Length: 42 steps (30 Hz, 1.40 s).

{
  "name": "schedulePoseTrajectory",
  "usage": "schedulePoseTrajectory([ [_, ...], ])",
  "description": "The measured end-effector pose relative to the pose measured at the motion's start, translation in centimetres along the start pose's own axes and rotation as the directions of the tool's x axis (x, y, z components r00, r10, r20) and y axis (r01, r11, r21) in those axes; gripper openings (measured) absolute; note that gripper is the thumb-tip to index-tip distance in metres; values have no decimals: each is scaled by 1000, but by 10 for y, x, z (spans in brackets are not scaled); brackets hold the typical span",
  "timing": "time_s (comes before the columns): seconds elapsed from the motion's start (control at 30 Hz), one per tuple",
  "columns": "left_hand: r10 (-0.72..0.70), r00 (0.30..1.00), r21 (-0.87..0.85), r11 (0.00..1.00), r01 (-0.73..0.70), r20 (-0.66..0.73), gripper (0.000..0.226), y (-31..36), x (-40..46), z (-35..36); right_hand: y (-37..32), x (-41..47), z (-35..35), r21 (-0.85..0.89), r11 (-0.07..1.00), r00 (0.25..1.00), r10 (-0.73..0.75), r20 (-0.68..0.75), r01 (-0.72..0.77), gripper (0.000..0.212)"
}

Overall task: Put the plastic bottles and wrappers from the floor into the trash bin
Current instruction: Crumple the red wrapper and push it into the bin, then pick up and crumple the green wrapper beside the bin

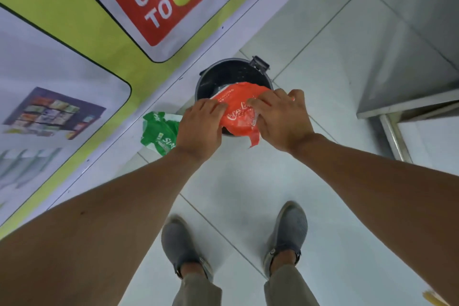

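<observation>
A red plastic wrapper point(238, 112) with white script lettering is held over the mouth of a round black trash bin point(231, 73) on the white tiled floor. My left hand point(201, 129) grips the wrapper's left edge and my right hand point(280, 119) grips its right side. Both hands are directly above the bin's near rim. A green and white wrapper point(159, 131) lies crumpled on the floor just left of the bin, partly hidden by my left wrist. Something pale shows inside the bin under the red wrapper.
A wall with a large green, white and red printed banner point(154, 5) runs along the left, right behind the bin. A steel cabinet point(407, 87) with a metal leg stands at the right. My two grey shoes point(288, 231) stand on the tiles below. A yellow scrap point(433, 298) shows at the bottom right corner.
</observation>
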<state>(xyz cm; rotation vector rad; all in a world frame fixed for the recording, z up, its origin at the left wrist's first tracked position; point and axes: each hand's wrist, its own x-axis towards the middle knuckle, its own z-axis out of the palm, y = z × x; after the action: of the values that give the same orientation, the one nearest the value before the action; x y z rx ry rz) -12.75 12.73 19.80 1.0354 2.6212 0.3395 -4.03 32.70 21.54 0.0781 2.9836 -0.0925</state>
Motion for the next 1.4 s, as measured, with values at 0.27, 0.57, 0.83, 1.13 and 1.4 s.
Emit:
schedulePoseTrajectory([
  [0.27,-83,995,52,995,80,48,66,-38,-2,32,-29,62,54,-210,977,953,97,288,-36,50],
  [0.57,-244,942,85,969,230,229,75,-85,-85,52,-47,82,75,-112,994,949,33,314,2,65],
  [0.83,-336,900,144,941,306,279,78,-147,-103,38,-110,47,71,211,919,942,-334,-26,332,45],
  [1.13,-217,891,243,962,126,399,141,-228,-62,114,-205,64,204,181,978,895,-175,410,108,112],
  [1.4,-183,874,150,980,128,451,131,-271,-59,208,-218,85,299,92,995,911,-73,406,38,113],
])
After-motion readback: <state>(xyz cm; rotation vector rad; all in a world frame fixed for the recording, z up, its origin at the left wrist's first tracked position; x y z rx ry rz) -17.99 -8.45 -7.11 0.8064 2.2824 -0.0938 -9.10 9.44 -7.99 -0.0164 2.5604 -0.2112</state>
